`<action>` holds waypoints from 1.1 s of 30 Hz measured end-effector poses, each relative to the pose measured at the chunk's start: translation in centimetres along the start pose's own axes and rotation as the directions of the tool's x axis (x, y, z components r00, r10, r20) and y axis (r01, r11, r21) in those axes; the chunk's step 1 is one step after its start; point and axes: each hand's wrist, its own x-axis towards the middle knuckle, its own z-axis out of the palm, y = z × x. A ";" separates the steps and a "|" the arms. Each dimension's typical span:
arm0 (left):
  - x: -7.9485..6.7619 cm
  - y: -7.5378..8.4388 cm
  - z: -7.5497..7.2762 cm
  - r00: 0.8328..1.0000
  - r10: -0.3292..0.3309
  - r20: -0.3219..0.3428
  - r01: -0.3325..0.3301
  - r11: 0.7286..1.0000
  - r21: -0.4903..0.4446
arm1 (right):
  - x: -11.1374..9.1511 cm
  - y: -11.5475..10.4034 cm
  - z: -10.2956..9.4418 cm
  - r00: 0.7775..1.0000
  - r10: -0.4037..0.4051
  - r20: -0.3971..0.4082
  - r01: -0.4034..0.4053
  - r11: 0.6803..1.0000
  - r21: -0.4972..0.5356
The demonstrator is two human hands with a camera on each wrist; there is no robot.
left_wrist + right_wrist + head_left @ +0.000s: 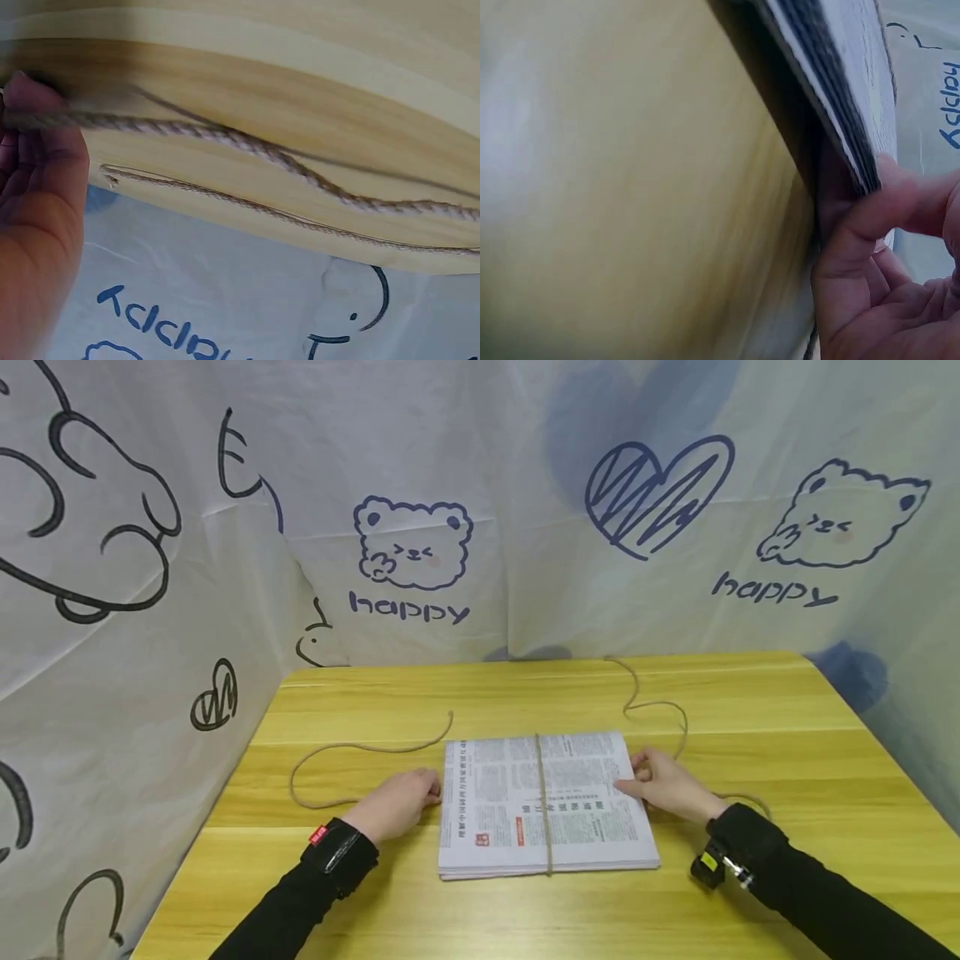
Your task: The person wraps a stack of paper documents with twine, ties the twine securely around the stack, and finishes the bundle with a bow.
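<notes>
A folded stack of newspapers lies flat at the middle of the table in the head view. A thin brown rope runs front to back across its top. At the stack's left edge, my left hand pinches a length of the rope; the left wrist view shows the braided rope passing into the fingers. My right hand grips the right edge of the stack, thumb on the top sheet. In the right wrist view the layered paper edge stands off the wooden surface beside my fingers.
On the left, a loose rope end curves across the wooden table. Another rope length winds from the back edge toward my right hand. Hanging cloth with drawings borders the table at the back and sides.
</notes>
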 end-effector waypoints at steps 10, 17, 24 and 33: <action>-2.4 -2.6 -0.4 0.994 0.001 -0.112 -0.006 0.999 -0.048 | -0.2 0.8 -0.3 0.997 0.069 -0.041 -0.068 0.997 0.025; -3.4 -4.2 -0.4 0.991 -0.007 -0.136 0.002 0.999 -0.038 | -0.3 0.8 -0.3 0.998 0.036 -0.050 -0.037 0.999 -0.010; -4.6 -5.2 -0.7 0.988 -0.070 -0.134 0.065 0.997 -0.040 | -0.6 0.8 -0.6 0.999 -0.011 -0.034 0.010 0.999 -0.035; -3.7 -5.2 -0.4 0.982 -0.098 -0.164 0.095 0.995 -0.025 | -0.7 1.3 -0.6 0.996 -0.094 0.011 0.094 0.994 -0.047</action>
